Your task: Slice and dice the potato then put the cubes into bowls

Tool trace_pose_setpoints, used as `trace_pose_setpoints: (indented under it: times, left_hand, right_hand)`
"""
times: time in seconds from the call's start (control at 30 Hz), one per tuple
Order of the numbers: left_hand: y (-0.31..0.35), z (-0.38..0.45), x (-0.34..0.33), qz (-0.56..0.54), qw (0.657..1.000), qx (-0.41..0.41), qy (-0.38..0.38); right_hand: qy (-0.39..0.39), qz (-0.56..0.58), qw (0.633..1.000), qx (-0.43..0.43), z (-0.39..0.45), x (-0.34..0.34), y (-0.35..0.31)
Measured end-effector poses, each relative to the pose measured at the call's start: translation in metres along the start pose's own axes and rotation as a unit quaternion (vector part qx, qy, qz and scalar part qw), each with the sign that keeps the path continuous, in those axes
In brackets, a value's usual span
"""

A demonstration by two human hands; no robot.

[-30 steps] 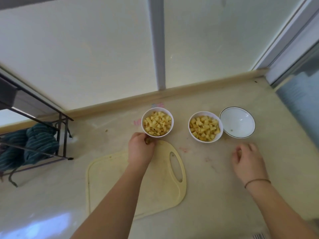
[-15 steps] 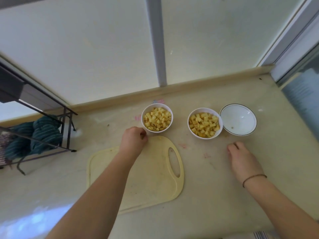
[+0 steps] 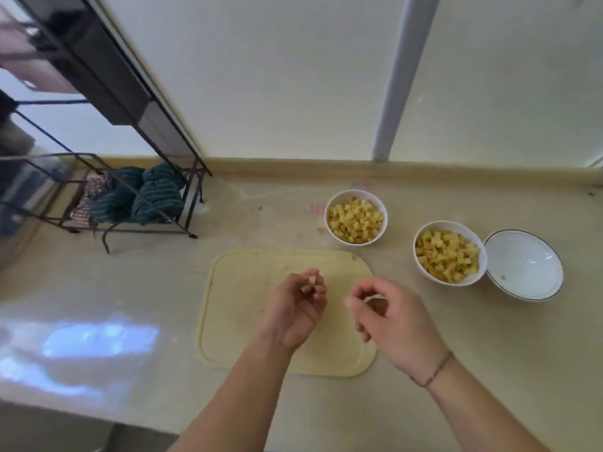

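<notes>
Above the cutting board (image 3: 248,308), the left hand (image 3: 298,311) has its fingers curled around potato cubes (image 3: 310,283); the right hand (image 3: 390,316) hovers beside it, fingers curled loosely, blurred.

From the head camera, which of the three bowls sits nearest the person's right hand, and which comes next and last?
Measured from the right hand:
1. Middle bowl of potato cubes, just beyond it to the right.
2. Left bowl of potato cubes, farther back, near the wall.
3. Empty bowl, far right, touching the middle bowl.
</notes>
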State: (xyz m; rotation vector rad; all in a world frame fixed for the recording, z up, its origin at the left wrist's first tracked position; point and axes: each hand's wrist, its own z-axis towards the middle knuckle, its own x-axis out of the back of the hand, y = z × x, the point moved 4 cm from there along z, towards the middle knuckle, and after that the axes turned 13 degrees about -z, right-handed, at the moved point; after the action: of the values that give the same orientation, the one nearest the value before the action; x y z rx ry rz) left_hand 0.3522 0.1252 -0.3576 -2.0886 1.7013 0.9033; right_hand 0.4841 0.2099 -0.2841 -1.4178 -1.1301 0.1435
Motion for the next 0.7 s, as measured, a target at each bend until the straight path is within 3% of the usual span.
trace_pose_setpoints:
  times: [0.1, 0.2, 0.27, 0.33, 0.43, 0.53, 0.7]
  left_hand:
    - [-0.022, -0.007, 0.018, -0.071, 0.997, 0.013, 0.005]
    - [-0.02, -0.017, 0.032, -0.142, 0.99, 0.017, 0.015]
    - [-0.011, -0.023, 0.045, -0.136, 0.989, 0.006, 0.063]
    - [0.005, -0.036, 0.052, -0.06, 0.992, -0.031, 0.105]
    - [0.027, -0.046, 0.067, -0.084, 0.989, -0.057, 0.108]
    - [0.039, -0.057, 0.081, -0.193, 0.974, -0.087, 0.08]
    - [0.041, -0.077, 0.105, -0.34, 0.929, -0.145, -0.002]
  right_hand:
    - [0.013, -0.164, 0.974, 0.154, 0.008, -0.042, -0.03]
    - [-0.02, -0.184, 0.958, 0.217, 0.007, -0.063, -0.039]
    - [0.022, -0.197, 0.948, 0.248, 0.012, -0.061, -0.036]
    - [0.044, -0.283, 0.937, 0.202, 0.034, -0.053, -0.015]
    - [-0.04, -0.461, 0.885, 0.055, 0.068, -0.045, 0.024]
    - [-0.065, -0.556, 0.825, 0.083, 0.081, -0.041, 0.034]
    - [-0.049, -0.574, 0.804, 0.149, 0.099, -0.039, 0.056]
